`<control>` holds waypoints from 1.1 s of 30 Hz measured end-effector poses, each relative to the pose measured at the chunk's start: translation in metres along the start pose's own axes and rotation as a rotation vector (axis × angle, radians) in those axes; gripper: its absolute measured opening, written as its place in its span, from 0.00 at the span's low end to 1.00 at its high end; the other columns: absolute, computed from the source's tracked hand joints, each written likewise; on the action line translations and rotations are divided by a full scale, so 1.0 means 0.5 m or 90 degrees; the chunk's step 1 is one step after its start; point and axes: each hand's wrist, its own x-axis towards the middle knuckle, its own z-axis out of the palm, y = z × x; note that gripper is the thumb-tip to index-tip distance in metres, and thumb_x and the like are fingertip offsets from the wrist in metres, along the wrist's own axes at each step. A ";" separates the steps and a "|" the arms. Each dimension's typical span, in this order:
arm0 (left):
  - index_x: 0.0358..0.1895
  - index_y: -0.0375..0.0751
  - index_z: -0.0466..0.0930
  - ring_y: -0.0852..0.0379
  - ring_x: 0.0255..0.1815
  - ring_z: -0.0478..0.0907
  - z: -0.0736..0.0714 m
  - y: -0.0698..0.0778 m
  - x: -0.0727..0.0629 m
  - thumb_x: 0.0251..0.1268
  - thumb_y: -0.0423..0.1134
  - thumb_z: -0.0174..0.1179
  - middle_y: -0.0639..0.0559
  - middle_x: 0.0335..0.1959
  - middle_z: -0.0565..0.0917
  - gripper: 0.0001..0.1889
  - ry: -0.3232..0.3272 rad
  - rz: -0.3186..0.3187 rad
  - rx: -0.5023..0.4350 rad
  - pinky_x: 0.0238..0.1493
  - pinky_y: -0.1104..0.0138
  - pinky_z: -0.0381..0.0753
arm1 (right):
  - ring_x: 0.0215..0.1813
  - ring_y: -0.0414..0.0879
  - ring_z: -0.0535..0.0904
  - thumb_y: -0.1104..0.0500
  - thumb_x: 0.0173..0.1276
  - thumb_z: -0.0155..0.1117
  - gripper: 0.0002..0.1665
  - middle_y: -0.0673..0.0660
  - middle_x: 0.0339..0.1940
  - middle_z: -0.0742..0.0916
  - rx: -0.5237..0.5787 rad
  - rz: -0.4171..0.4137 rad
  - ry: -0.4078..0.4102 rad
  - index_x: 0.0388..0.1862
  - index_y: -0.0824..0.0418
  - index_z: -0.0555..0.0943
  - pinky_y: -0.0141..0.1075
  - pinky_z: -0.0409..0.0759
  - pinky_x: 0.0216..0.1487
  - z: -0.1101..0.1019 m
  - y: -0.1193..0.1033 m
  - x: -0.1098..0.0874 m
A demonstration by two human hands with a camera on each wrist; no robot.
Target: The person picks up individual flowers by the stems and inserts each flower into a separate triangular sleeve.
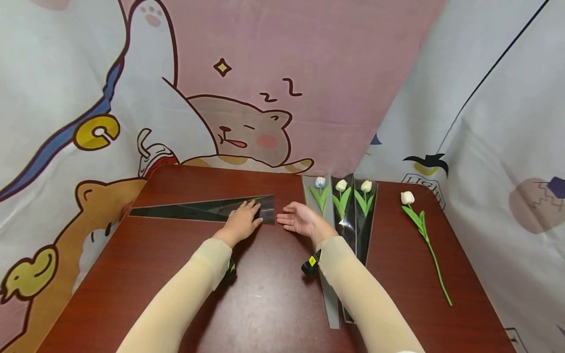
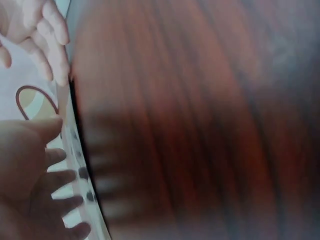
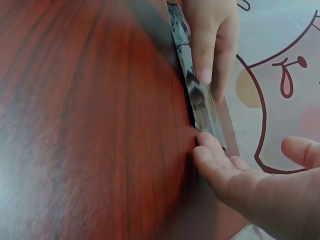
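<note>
A long, tapering flower sleeve (image 1: 176,211), black with a clear front, lies flat on the table with its wide end to the right. My left hand (image 1: 240,220) rests on it near that wide end, fingers spread. Just beyond the mouth of the sleeve is my right hand (image 1: 302,219), its palm turned left and its fingers extended, holding nothing. In the right wrist view, the fingertips of this right hand (image 3: 250,185) are close to the sleeve's end (image 3: 200,107); whether they touch it I cannot tell. The left wrist view shows the left hand (image 2: 27,175) with fingers apart over the sleeve.
Beside my right forearm lie a pale blue tulip (image 1: 320,183) in a grey sleeve and two white tulips (image 1: 341,185) in black sleeves. A loose white tulip (image 1: 408,198) with a long green stem lies farther right. Printed cloth (image 1: 344,73) hangs behind the brown table (image 1: 260,304).
</note>
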 end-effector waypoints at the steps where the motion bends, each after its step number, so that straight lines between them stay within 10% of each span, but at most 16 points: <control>1: 0.72 0.46 0.59 0.42 0.75 0.52 0.002 0.003 -0.001 0.70 0.51 0.52 0.43 0.74 0.58 0.31 0.004 -0.004 0.009 0.68 0.42 0.59 | 0.72 0.58 0.62 0.57 0.73 0.37 0.33 0.68 0.71 0.66 -0.010 -0.001 -0.002 0.73 0.68 0.51 0.50 0.55 0.74 0.000 0.002 -0.002; 6: 0.70 0.46 0.63 0.41 0.69 0.59 0.008 0.009 -0.008 0.66 0.51 0.58 0.42 0.66 0.65 0.32 0.031 0.010 0.040 0.62 0.46 0.67 | 0.73 0.59 0.61 0.58 0.72 0.36 0.32 0.69 0.71 0.65 -0.046 -0.009 -0.014 0.73 0.69 0.51 0.51 0.55 0.73 -0.004 0.011 -0.013; 15: 0.73 0.52 0.58 0.42 0.76 0.46 -0.001 0.021 -0.023 0.64 0.57 0.56 0.46 0.76 0.51 0.36 -0.075 0.026 0.043 0.67 0.42 0.61 | 0.72 0.58 0.61 0.58 0.72 0.36 0.33 0.68 0.71 0.65 -0.072 -0.004 -0.025 0.73 0.68 0.52 0.50 0.57 0.73 -0.003 0.027 -0.037; 26: 0.70 0.51 0.63 0.41 0.74 0.54 0.018 0.031 -0.028 0.65 0.57 0.55 0.44 0.74 0.57 0.32 -0.001 0.007 0.041 0.62 0.43 0.67 | 0.73 0.61 0.58 0.60 0.72 0.35 0.33 0.72 0.71 0.63 -0.029 -0.036 -0.040 0.73 0.72 0.48 0.52 0.53 0.74 0.003 0.049 -0.048; 33: 0.71 0.47 0.61 0.39 0.72 0.57 0.020 0.051 -0.034 0.65 0.55 0.56 0.40 0.73 0.59 0.34 0.034 0.016 -0.095 0.63 0.43 0.67 | 0.75 0.62 0.53 0.59 0.75 0.35 0.33 0.72 0.73 0.57 -0.029 -0.051 -0.054 0.74 0.71 0.46 0.51 0.49 0.75 0.007 0.056 -0.047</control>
